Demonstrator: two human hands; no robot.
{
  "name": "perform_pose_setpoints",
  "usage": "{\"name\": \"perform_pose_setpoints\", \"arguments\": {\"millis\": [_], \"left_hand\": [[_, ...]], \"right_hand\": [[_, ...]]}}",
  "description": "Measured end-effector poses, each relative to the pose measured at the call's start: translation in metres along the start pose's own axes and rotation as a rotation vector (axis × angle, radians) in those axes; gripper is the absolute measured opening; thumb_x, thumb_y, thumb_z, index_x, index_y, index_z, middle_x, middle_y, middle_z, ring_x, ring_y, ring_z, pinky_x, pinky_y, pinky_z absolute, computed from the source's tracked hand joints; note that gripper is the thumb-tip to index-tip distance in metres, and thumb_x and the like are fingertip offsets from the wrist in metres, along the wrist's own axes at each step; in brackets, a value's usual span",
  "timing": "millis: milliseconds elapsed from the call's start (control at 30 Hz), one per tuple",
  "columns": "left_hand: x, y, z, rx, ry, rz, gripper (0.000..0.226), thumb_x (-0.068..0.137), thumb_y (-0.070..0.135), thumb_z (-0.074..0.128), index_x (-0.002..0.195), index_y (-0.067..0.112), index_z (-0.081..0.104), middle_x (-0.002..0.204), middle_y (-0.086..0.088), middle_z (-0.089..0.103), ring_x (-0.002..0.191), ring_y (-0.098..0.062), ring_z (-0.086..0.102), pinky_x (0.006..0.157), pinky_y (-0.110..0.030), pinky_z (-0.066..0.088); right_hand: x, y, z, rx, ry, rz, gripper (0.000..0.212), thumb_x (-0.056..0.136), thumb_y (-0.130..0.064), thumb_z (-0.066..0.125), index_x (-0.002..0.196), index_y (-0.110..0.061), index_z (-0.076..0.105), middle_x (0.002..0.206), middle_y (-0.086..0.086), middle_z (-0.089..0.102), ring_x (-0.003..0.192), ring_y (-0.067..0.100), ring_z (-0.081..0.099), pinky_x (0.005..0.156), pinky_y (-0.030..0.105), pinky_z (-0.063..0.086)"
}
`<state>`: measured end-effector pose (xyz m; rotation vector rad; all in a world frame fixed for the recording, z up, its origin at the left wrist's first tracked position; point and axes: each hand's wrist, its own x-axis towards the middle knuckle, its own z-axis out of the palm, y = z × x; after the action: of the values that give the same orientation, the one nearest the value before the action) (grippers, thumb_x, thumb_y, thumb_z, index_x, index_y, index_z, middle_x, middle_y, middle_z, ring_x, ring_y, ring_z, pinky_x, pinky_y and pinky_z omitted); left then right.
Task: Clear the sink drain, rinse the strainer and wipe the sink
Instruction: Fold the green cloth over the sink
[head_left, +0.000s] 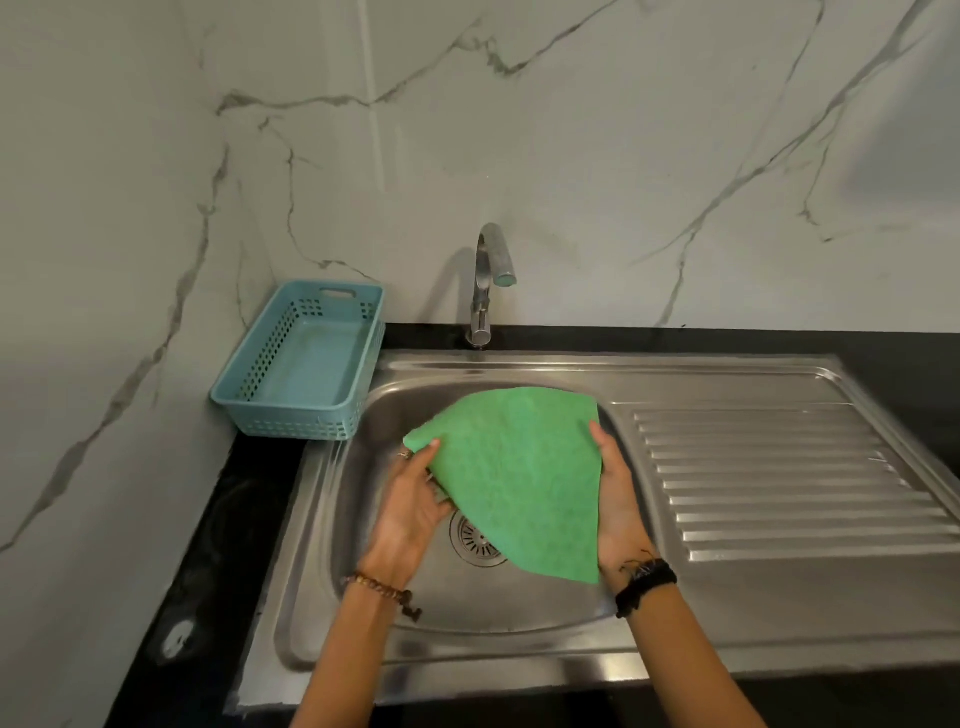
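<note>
two hands (415, 501) (618, 499), fingers pinching a soft green cloth (524, 483) above the steel sink's (519, 613) round slotted strainer (475, 540)

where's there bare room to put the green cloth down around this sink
Free: the ribbed drainboard right of the basin, the blue basket at the back left, which holds nothing, and the black counter strip left of the sink. Crowded: the basin, where the left hand and right hand hold the green cloth over the drain strainer.
</note>
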<state>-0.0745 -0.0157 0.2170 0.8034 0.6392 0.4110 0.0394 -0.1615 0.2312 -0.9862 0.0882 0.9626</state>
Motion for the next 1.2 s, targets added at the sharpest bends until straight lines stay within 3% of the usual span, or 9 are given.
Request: {"name": "perform_pose_setpoints", "arguments": {"millis": [100, 267, 500, 700, 800, 933, 1033, 1100, 1200], "left_hand": [[0.003, 0.019, -0.004, 0.113, -0.05, 0.051, 0.042, 0.085, 0.045, 0.049, 0.116, 0.018, 0.057, 0.113, -0.01, 0.066, 0.098, -0.025, 0.066, 0.064, -0.033, 0.058], [-0.002, 0.031, -0.003, -0.077, -0.213, 0.002, 0.069, 0.082, 0.068, 0.029, 0.111, 0.017, 0.066, 0.106, -0.008, 0.072, 0.094, -0.024, 0.069, 0.073, -0.036, 0.055], [-0.023, -0.008, 0.02, -0.069, -0.17, -0.116, 0.033, 0.063, 0.003, 0.059, 0.096, -0.002, 0.056, 0.059, -0.007, 0.068, 0.035, -0.013, 0.058, 0.035, -0.014, 0.045], [-0.019, 0.017, 0.018, -0.164, -0.217, -0.006, 0.051, 0.024, 0.019, 0.079, 0.074, 0.011, 0.076, 0.075, -0.006, 0.073, 0.065, -0.022, 0.07, 0.056, -0.033, 0.057], [-0.016, 0.017, 0.012, -0.134, -0.163, -0.087, 0.053, 0.025, 0.015, 0.076, 0.078, 0.007, 0.075, 0.076, -0.009, 0.073, 0.065, -0.024, 0.069, 0.054, -0.034, 0.056], [-0.013, 0.008, 0.017, 0.148, -0.073, -0.077, 0.063, 0.034, 0.013, 0.062, 0.096, 0.008, 0.064, 0.074, -0.005, 0.072, 0.065, -0.025, 0.061, 0.051, -0.028, 0.047], [-0.017, 0.012, 0.044, 0.455, -0.194, 0.107, 0.075, 0.05, 0.007, 0.05, 0.121, 0.032, 0.052, 0.106, 0.0, 0.069, 0.095, -0.021, 0.063, 0.081, -0.037, 0.052], [-0.023, 0.01, 0.061, 0.905, -0.259, 0.18, 0.074, 0.064, 0.025, 0.049, 0.132, 0.049, 0.034, 0.127, -0.001, 0.058, 0.113, -0.02, 0.056, 0.099, -0.039, 0.044], [-0.033, -0.004, 0.071, 1.421, -0.146, 0.204, 0.07, 0.073, 0.064, 0.039, 0.139, 0.048, 0.024, 0.115, -0.003, 0.064, 0.105, -0.023, 0.059, 0.091, -0.038, 0.046]], "right_hand": [[-0.001, -0.021, -0.009, 0.001, -0.094, 0.019, 0.048, 0.085, -0.051, 0.044, 0.071, -0.019, 0.077, 0.071, 0.002, 0.074, 0.063, 0.02, 0.07, 0.06, 0.032, 0.055], [0.002, -0.057, -0.016, -0.028, -0.269, -0.094, 0.039, 0.073, -0.042, 0.059, 0.099, -0.017, 0.071, 0.083, 0.004, 0.074, 0.071, 0.023, 0.071, 0.062, 0.035, 0.057], [0.009, -0.05, -0.03, -0.169, -0.221, 0.092, 0.038, 0.07, -0.035, 0.058, 0.097, -0.011, 0.07, 0.09, 0.011, 0.074, 0.078, 0.028, 0.07, 0.071, 0.038, 0.053], [0.0, -0.068, -0.019, -0.154, -0.449, 0.08, 0.048, 0.056, -0.035, 0.081, 0.099, -0.014, 0.074, 0.098, 0.01, 0.074, 0.085, 0.026, 0.072, 0.066, 0.036, 0.058], [0.003, -0.061, -0.016, -0.146, -0.43, 0.162, 0.037, 0.071, -0.035, 0.066, 0.1, -0.012, 0.073, 0.101, 0.01, 0.074, 0.09, 0.026, 0.071, 0.068, 0.036, 0.058], [0.007, -0.038, -0.011, -0.235, -0.321, 0.222, 0.044, 0.078, -0.041, 0.051, 0.105, -0.012, 0.071, 0.105, 0.009, 0.073, 0.095, 0.024, 0.07, 0.079, 0.038, 0.054], [0.006, -0.022, 0.006, -0.189, -0.335, 0.251, 0.059, 0.076, -0.051, 0.055, 0.116, -0.008, 0.065, 0.11, 0.012, 0.07, 0.097, 0.026, 0.069, 0.087, 0.041, 0.051], [0.007, -0.014, 0.014, -0.107, -0.342, 0.264, 0.063, 0.075, -0.054, 0.058, 0.118, -0.008, 0.064, 0.109, 0.013, 0.07, 0.095, 0.026, 0.069, 0.085, 0.039, 0.054], [0.006, -0.004, 0.015, -0.067, -0.312, 0.28, 0.049, 0.078, -0.049, 0.058, 0.103, -0.009, 0.072, 0.096, 0.014, 0.073, 0.086, 0.027, 0.071, 0.075, 0.036, 0.058]]}}
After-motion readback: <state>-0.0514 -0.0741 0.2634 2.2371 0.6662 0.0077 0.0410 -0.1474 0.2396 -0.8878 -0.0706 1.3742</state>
